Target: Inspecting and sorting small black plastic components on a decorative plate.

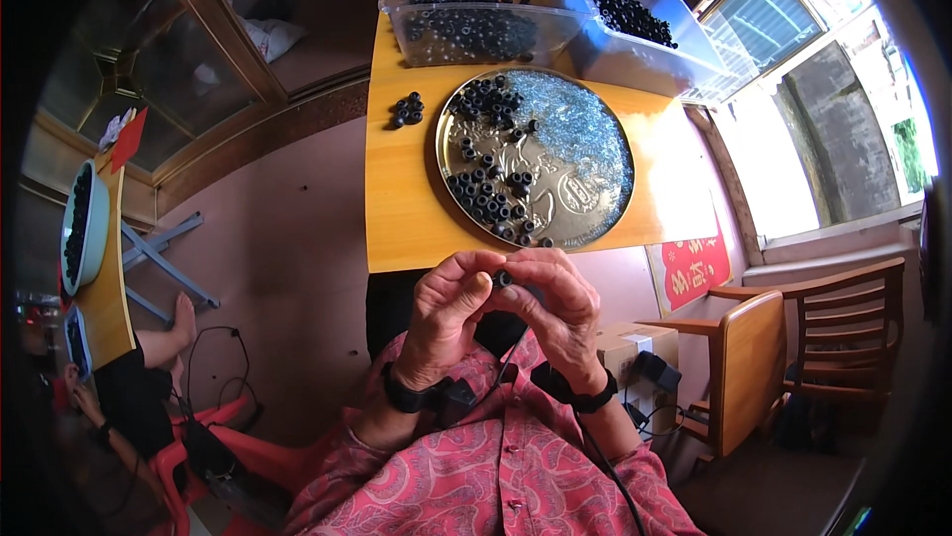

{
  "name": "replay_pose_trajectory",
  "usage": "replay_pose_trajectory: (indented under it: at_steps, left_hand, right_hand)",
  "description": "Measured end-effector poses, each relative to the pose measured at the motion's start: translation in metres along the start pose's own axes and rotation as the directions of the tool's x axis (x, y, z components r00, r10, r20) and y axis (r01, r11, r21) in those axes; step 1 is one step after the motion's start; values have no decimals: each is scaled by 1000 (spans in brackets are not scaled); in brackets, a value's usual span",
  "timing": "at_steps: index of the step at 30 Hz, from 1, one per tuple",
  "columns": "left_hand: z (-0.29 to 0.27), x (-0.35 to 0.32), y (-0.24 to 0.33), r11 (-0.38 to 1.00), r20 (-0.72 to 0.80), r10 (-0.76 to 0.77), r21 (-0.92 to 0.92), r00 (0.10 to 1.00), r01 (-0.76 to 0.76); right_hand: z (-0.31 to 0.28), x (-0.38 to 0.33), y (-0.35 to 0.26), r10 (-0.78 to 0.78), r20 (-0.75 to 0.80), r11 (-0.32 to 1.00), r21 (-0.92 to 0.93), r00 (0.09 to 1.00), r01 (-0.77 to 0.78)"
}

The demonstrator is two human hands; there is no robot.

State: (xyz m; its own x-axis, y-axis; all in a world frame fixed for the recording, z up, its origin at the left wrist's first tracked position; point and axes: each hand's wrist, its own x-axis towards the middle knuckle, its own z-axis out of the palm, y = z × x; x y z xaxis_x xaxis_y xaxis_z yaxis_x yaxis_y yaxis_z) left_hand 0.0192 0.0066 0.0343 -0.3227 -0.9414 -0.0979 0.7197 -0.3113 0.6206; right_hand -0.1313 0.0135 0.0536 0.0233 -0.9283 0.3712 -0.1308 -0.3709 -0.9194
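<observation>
Just beyond my chest, both hands meet in front of the table's near edge. My right hand [557, 306] pinches a small black ring-shaped part [503, 279] between thumb and fingers. My left hand [448, 310] is closed against it, thumb and forefinger pressed together; whatever sits between those fingertips is too small to make out. Past my hands lies a round gold-coloured metal tray [555, 201] with a raised pattern. Several similar black ringed parts [486, 201] are spread over its left side and near rim. Tiny clear bluish pieces [575, 119] cover its far right.
Two clear plastic bins [486, 40] [635, 52] of black parts stand at the table's [402, 209] far side. A small pile of black parts [408, 110] lies left of the tray. At right are a wooden chair [754, 367] and a cardboard box [620, 343]; another person's hand [79, 392] shows far left.
</observation>
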Motion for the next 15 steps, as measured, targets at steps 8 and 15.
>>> replay_pose_trajectory:
  at_steps: [8, 15]
  left_hand:
    - [3, -1, 2, 996, 45, -20, 85, 999, 16]
    - [7, -4, -3, 999, -12, -23, 38, 1000, 24]
  right_hand:
    - [0, -1, -2, -63, -31, 987, -152, 998, 57]
    - [1, -1, -5, -74, -48, 985, -159, 996, 65]
